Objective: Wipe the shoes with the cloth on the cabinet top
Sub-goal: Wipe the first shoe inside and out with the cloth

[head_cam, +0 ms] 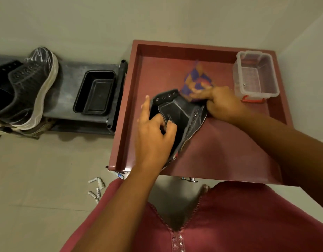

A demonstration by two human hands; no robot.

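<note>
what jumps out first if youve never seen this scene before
Two bare hands work a black shoe on the red cabinet top: the left hand grips its opening, the right hand presses a purple-orange cloth against it. Far right stands a clear plastic box.

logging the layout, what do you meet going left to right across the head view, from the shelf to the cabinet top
shoe on the shelf → black tray → left hand holding the dark shoe → right hand with the cloth → clear plastic box
</note>
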